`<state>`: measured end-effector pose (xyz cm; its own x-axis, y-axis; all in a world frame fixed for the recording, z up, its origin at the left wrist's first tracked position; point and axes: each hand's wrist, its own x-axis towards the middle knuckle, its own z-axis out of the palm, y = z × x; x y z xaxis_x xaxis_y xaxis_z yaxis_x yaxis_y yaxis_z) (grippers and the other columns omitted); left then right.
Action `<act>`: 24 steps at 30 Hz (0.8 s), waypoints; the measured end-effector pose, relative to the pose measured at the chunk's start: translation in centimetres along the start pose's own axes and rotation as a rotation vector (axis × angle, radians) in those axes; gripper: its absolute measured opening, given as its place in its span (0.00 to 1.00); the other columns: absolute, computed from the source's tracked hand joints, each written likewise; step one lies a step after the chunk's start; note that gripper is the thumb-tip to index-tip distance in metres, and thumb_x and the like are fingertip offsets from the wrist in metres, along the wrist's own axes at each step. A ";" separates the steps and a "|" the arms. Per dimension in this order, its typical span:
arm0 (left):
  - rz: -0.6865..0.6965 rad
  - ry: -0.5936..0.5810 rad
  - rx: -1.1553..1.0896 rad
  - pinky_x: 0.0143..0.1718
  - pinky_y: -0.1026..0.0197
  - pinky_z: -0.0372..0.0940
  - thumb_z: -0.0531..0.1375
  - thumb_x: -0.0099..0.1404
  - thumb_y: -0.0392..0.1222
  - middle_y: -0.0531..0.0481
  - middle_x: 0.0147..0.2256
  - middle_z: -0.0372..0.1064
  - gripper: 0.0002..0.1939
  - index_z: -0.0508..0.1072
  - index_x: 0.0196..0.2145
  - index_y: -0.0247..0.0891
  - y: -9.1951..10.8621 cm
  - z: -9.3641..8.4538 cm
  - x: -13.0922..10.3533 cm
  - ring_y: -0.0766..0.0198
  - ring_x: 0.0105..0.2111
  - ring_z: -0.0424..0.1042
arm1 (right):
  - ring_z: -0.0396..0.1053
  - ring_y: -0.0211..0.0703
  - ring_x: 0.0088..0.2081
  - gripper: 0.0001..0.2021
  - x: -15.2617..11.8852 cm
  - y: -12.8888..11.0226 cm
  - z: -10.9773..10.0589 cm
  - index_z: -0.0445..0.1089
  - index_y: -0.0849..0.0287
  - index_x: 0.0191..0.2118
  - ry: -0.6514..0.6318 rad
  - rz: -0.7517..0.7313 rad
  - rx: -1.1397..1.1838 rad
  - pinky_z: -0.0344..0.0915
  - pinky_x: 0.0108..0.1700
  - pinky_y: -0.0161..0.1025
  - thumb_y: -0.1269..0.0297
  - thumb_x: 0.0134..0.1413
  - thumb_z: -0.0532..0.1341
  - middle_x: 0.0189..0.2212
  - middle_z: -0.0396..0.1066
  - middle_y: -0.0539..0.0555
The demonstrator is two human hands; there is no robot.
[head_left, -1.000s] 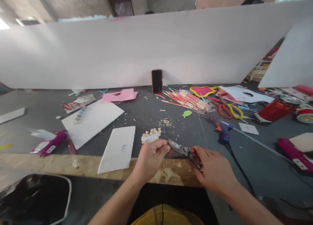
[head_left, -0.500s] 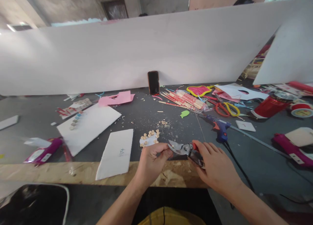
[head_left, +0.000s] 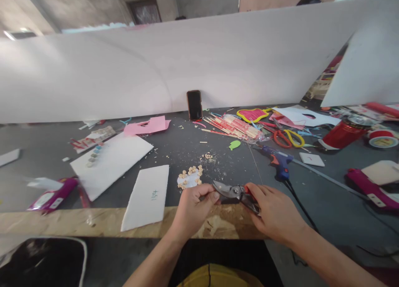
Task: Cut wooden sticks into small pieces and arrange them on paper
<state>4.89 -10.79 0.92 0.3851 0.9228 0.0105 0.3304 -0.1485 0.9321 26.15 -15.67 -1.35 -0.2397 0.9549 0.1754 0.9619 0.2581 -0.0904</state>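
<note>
Right hand (head_left: pixel 276 210): fingers curled round the handles of the silver metal pruning shears (head_left: pixel 237 191) with red on the grip. The pivot lies clear of the fingers, just to their left; the blades point left.

Left hand (head_left: pixel 195 206): thumb and forefinger pinched narrow, right at the blade tip. Whether a small piece sits between them cannot be told; the fingertips cover the spot.

The shears are held above the near edge of the dark grey table (head_left: pixel 174 154), spanning the gap between both hands.

Just beyond the left hand: a small white disc (head_left: pixel 187 179), small pale beige clusters around its rim. Pale crumbs (head_left: pixel 209 156) scattered farther off.

Left: a white rectangular foam piece (head_left: pixel 146 197) with handwritten marks, near edge of table.

Right: a blue glue gun (head_left: pixel 283 166) with orange trigger, black cord running toward the near side.

Far side: a black phone (head_left: pixel 195 105) upright against the white panel (head_left: pixel 124 70); a bundle of red-and-beige thin sticks (head_left: pixel 235 127) to its right.
</note>
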 end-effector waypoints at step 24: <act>-0.050 -0.032 -0.250 0.28 0.67 0.62 0.55 0.59 0.36 0.51 0.21 0.69 0.09 0.73 0.25 0.33 -0.5 0.7 0.3 0.66 0.24 0.68 | 0.67 0.49 0.40 0.19 0.2 -0.5 -0.4 0.61 0.61 0.48 -0.045 0.027 0.022 0.60 0.40 0.43 0.64 0.47 0.55 0.39 0.70 0.59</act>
<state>5.42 -10.64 0.23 0.4020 0.9145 -0.0459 0.1281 -0.0065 0.9917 25.72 -15.66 -0.89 -0.2196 0.9671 0.1282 0.9651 0.2345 -0.1166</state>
